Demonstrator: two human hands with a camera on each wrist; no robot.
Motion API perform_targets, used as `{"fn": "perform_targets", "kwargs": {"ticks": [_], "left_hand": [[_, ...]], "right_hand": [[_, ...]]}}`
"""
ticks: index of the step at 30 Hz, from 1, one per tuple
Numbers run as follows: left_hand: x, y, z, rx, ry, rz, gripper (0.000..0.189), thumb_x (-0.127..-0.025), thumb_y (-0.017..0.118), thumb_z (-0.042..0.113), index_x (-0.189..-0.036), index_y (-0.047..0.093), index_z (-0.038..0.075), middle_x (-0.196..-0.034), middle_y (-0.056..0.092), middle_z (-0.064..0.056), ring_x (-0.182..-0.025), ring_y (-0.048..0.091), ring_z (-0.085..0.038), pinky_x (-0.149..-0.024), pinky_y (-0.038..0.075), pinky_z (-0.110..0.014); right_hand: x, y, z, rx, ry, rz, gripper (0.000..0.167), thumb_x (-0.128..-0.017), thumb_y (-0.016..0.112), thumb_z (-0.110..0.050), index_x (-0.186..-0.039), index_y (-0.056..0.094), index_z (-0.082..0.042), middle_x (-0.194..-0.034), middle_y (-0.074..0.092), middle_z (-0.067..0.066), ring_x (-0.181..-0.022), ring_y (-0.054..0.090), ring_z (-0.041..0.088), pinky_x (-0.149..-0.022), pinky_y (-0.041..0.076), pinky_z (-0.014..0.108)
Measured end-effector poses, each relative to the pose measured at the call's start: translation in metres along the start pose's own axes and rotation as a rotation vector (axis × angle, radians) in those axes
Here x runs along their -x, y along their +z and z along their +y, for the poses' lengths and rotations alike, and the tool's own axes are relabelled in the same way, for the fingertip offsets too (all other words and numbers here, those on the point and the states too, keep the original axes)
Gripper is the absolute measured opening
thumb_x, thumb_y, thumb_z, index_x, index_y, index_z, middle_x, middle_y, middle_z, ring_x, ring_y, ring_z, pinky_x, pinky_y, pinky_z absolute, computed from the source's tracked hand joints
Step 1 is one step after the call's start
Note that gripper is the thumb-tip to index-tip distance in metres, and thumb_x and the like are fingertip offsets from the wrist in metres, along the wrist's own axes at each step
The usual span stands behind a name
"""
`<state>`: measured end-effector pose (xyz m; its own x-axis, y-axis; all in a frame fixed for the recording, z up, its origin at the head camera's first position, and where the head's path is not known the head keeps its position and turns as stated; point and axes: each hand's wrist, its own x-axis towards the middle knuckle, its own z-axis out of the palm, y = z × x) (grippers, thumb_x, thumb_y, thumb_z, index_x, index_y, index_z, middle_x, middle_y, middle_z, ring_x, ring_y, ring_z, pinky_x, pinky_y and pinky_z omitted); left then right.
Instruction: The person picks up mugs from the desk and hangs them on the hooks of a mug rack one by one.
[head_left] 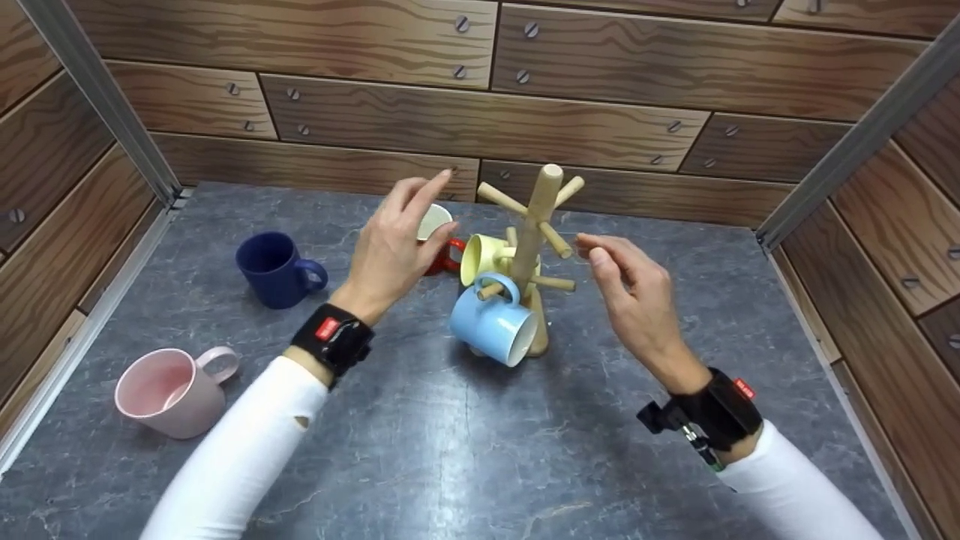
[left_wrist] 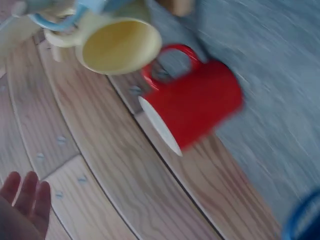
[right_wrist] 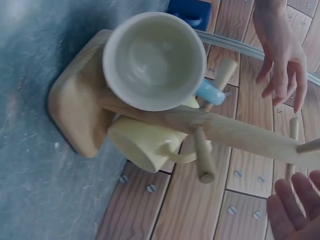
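A wooden mug tree (head_left: 531, 232) stands on the table between my two hands. From a lower front peg a light blue mug (head_left: 491, 326) hangs by its handle, mouth tilted down to the right. Behind it, a yellow mug (right_wrist: 142, 142) hangs on another lower peg. My left hand (head_left: 394, 240) is raised left of the tree, thumb and fingers apart, holding nothing. It partly covers a red mug (left_wrist: 197, 105) with a white inside, which stands on the table. To the right of the upper pegs, my right hand (head_left: 634, 296) hovers with nothing in its loosely bent fingers.
A dark blue mug (head_left: 270, 270) stands upright at the left, its handle pointing right. Nearer the front left is a pink mug (head_left: 176, 397). Wood-patterned walls (head_left: 375, 112) enclose the grey table (head_left: 420, 465) at the back and sides.
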<state>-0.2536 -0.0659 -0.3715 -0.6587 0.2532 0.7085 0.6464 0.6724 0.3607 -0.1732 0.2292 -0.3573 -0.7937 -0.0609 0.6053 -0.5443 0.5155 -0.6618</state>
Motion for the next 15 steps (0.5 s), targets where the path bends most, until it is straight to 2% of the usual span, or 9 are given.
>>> {"fn": "perform_targets", "kwargs": {"ticks": [4, 9, 12, 15], "left_hand": [[0.010, -0.018, -0.026, -0.095, -0.085, -0.143, 0.076, -0.089, 0.073, 0.041, -0.153, 0.039, 0.018, -0.141, 0.049, -0.015, -0.122, 0.056, -0.034, -0.102, 0.048, -0.049], [0.021, -0.042, -0.059, -0.186, -0.186, -0.267, 0.081, -0.084, 0.078, 0.044, -0.151, 0.042, 0.013, -0.151, 0.039, -0.019, -0.134, 0.045, -0.042, -0.108, 0.039, -0.059], [0.027, -0.056, -0.078, -0.209, -0.265, -0.378, 0.085, -0.082, 0.079, 0.046, -0.152, 0.041, 0.015, -0.158, 0.029, -0.021, -0.143, 0.030, -0.047, -0.113, 0.027, -0.066], [0.033, -0.070, -0.095, -0.228, -0.349, -0.499, 0.092, -0.079, 0.081, 0.047, -0.154, 0.037, 0.017, -0.163, 0.018, -0.021, -0.149, 0.014, -0.051, -0.113, 0.015, -0.074]], "right_hand": [[0.002, -0.002, 0.007, 0.051, 0.023, -0.010, 0.029, -0.104, 0.051, -0.012, -0.126, 0.069, -0.010, -0.121, 0.069, 0.004, -0.108, 0.063, 0.013, -0.086, 0.047, 0.015], [0.004, -0.006, 0.013, 0.083, 0.052, -0.024, 0.031, -0.106, 0.048, -0.017, -0.130, 0.066, -0.012, -0.130, 0.064, 0.003, -0.113, 0.059, 0.009, -0.090, 0.046, 0.016], [0.006, -0.009, 0.015, 0.094, 0.069, -0.031, 0.032, -0.106, 0.047, -0.019, -0.131, 0.065, -0.014, -0.133, 0.062, 0.002, -0.116, 0.058, 0.008, -0.092, 0.046, 0.016], [0.008, -0.009, 0.016, 0.102, 0.078, -0.035, 0.032, -0.106, 0.047, -0.019, -0.132, 0.065, -0.013, -0.135, 0.062, 0.002, -0.116, 0.058, 0.009, -0.092, 0.045, 0.015]]}}
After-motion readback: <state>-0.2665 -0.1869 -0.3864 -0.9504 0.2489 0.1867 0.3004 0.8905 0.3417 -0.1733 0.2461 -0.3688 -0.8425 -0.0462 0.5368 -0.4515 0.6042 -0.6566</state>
